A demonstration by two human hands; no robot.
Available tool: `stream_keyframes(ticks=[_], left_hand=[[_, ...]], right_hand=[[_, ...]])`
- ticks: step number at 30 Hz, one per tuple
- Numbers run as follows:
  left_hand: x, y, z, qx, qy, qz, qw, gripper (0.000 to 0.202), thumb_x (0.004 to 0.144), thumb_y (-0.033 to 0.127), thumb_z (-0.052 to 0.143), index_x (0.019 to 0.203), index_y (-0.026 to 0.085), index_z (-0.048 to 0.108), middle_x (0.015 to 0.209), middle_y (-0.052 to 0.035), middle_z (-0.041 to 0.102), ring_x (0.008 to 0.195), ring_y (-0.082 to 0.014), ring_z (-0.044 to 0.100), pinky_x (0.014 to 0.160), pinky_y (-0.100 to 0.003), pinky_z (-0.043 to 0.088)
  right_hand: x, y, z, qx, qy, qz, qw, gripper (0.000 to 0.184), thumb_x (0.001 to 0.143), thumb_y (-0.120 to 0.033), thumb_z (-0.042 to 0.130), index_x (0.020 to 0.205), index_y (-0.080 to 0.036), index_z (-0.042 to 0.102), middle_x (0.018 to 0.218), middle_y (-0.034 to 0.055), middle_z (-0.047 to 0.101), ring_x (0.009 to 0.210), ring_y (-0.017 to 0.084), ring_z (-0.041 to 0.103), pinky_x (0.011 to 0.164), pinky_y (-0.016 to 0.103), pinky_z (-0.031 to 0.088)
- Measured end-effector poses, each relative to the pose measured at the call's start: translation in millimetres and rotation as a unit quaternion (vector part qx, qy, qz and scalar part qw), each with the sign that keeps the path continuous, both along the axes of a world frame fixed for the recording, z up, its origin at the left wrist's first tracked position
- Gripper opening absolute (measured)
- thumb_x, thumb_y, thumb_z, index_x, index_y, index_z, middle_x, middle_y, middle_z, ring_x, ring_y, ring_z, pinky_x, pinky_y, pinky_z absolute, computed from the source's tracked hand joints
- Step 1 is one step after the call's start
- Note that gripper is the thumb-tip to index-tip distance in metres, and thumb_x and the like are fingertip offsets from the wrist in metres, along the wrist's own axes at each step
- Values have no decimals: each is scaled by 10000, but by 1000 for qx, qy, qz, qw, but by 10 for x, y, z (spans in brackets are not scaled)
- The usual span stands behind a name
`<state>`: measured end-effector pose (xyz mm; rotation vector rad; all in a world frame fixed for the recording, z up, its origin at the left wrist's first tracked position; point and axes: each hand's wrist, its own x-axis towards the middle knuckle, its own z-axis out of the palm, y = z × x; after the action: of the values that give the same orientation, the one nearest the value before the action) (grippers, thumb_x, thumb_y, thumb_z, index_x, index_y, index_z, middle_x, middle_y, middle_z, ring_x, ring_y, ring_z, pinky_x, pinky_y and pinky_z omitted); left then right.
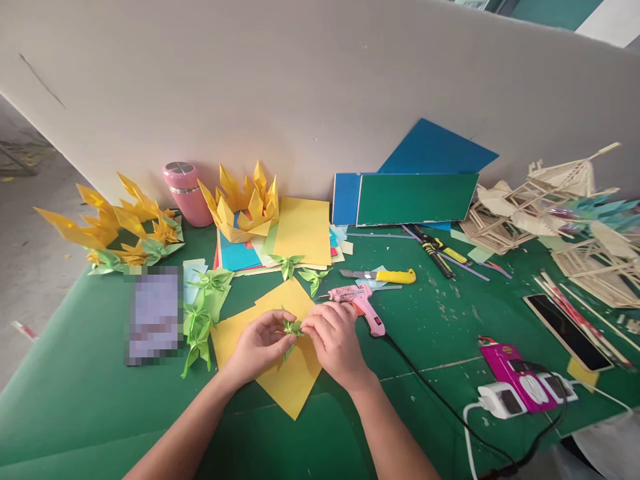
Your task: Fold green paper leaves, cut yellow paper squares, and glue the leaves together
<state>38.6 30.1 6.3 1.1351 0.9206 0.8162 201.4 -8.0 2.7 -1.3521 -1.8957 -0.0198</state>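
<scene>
Both my hands meet over a yellow paper sheet (280, 383) lying on the green table (425, 347). My left hand (257, 347) and my right hand (333, 337) pinch a small folded green paper piece (291, 327) between their fingertips. Just beyond my right hand lies a pink glue gun (361, 303), its black cord running off to the right. More folded green paper pieces (203, 313) lie to the left of the yellow sheet, and two more green pieces (300, 267) sit behind it.
Yellow folded paper flowers (125, 223) and a yellow paper crown (243, 207) stand at the back left beside a pink cup (186, 192). A yellow-handled knife (387, 275), coloured sheets (415, 197), stick frames (550, 200), a phone (567, 322) and a pink power strip (520, 383) lie to the right.
</scene>
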Motion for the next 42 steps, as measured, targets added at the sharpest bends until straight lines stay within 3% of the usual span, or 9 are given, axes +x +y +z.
stream_keyframes(ticks=[6,17,25,28,37,42], left_hand=[[-17,5,-13,-24,-13,23,999,327,579,325,809,830,179,657,825,-22,614,738,-137,564,680,-255,497],[-14,5,-7,-19,-20,3,1000,345,572,336,818,837,174,669,861,-39,637,753,-146,579,726,-282,514],[-25,-4,-83,1,8,-6,1000,354,623,378,780,887,176,660,789,-15,614,633,-120,569,568,-240,491],[-29,-7,-76,1,7,-22,1000,364,618,384,780,894,179,660,860,-31,638,630,-118,582,578,-249,503],[-40,-10,-27,1,24,-69,997,405,637,449,750,921,182,644,826,-21,627,546,-91,543,499,-223,461],[-34,-16,-21,43,23,-67,997,396,665,482,727,906,174,668,780,-30,635,599,-118,555,546,-237,476]], right_hand=[[19,10,20,-1,8,2,1000,212,961,-302,474,846,-229,636,833,0,667,841,165,564,813,343,288],[23,4,20,24,12,-1,1000,310,982,-274,421,733,-198,588,771,-5,653,776,148,568,783,333,273],[8,-3,55,6,30,14,999,225,943,-334,514,790,-241,650,790,-18,679,829,165,588,827,358,265],[1,-13,58,-2,40,22,999,255,954,-320,494,767,-236,646,790,-17,677,832,163,589,825,359,269],[26,-19,71,-32,45,49,997,213,938,-276,519,755,-227,618,800,-16,665,828,160,568,820,360,282],[0,-32,54,-33,27,49,998,220,929,-195,492,737,-215,595,822,-17,663,851,163,540,807,355,279]])
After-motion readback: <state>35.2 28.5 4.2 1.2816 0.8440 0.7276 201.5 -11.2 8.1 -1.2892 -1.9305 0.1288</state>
